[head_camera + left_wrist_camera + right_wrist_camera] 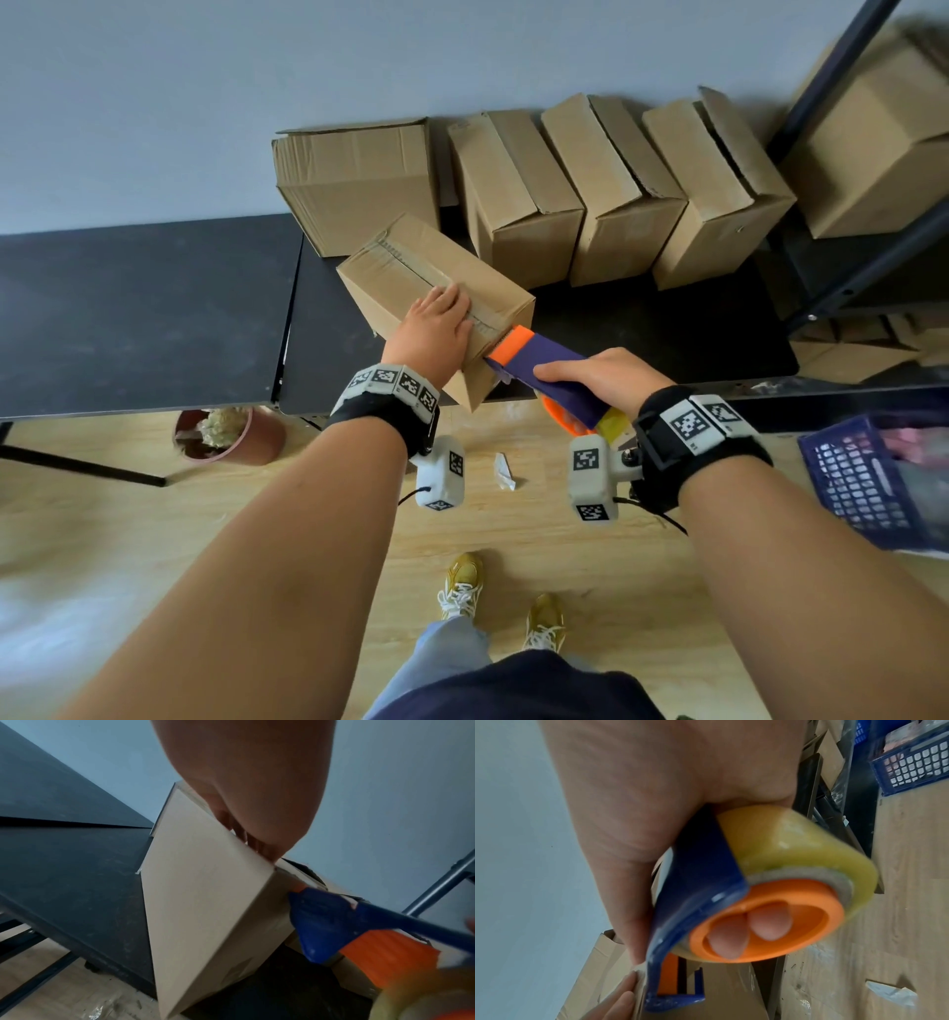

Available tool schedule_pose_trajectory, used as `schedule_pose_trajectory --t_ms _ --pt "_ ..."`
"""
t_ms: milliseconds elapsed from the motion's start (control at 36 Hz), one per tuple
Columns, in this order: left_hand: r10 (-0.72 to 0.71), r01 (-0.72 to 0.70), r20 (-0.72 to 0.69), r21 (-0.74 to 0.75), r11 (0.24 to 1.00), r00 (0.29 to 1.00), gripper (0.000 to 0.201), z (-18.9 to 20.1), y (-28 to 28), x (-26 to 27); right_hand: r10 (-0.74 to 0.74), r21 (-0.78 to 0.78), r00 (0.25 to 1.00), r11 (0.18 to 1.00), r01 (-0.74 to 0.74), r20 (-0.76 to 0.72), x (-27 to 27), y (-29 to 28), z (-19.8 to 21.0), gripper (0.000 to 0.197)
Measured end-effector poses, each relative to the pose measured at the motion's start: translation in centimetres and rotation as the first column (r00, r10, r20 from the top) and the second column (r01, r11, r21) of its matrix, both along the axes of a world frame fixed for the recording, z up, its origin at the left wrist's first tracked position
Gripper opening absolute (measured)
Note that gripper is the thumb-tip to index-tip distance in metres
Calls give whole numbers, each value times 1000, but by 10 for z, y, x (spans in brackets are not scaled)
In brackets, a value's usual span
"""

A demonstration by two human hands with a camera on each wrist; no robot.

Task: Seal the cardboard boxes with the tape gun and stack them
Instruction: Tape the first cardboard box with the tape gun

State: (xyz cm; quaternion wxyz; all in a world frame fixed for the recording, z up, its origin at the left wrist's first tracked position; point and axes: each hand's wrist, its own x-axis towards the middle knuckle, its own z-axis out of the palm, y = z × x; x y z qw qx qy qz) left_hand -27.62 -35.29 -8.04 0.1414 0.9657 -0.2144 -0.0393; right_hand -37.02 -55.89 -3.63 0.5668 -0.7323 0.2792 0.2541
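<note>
A cardboard box (411, 267) lies askew at the front edge of the black table (667, 329), a strip of tape along its top seam. My left hand (436, 329) lies flat on the box's near end, fingers straight, pressing it down; the left wrist view shows the box (205, 902) from below. My right hand (606, 375) grips the blue and orange tape gun (544, 360), whose orange nose meets the box's near end face. In the right wrist view my fingertips (770, 921) sit inside the orange hub, under the clear tape roll (795, 845).
Several more cardboard boxes (518, 195) stand in a row against the wall at the table's back. A metal shelf frame (821, 103) with a big box (883, 144) rises at the right. A blue crate (873, 478) and a potted plant (226, 437) are on the wooden floor.
</note>
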Motion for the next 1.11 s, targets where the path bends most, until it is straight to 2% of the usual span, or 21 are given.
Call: schedule_pose_trajectory --t_ms 111,167,278,333,444,667,778,944,1111 --pt "-52 58 111 -47 997 992 37 0 -3 -2 0 10 1000 1000 0 15 -1 1 1 47" --pt "-64 70 93 -65 995 994 38 -5 -4 -7 14 2 1000 1000 -15 14 -2 1 1 44" --pt "2 6 91 -85 996 996 38 -2 -14 -3 28 -10 999 1000 -27 18 -2 0 -1 47" --pt "8 -6 50 -39 999 999 42 0 -22 -1 35 -1 999 999 -35 17 -2 -2 -2 46" --pt "-26 34 -53 147 988 998 49 -7 -28 -2 55 -49 997 997 -53 46 -8 -8 -8 39" --pt "1 2 -19 153 988 1000 50 -11 -28 -7 30 36 999 999 -32 40 -24 -21 -25 51" --pt "29 -23 -48 113 993 998 49 -11 -27 -6 14 52 1000 999 -14 16 -29 -23 -30 51" --pt "48 -40 -72 111 993 996 49 -11 -30 -7 30 90 999 995 -29 -17 -44 -26 -32 43" --pt "26 -18 -46 162 987 999 50 -9 -30 -9 -34 -71 999 997 35 18 -22 -11 -38 44"
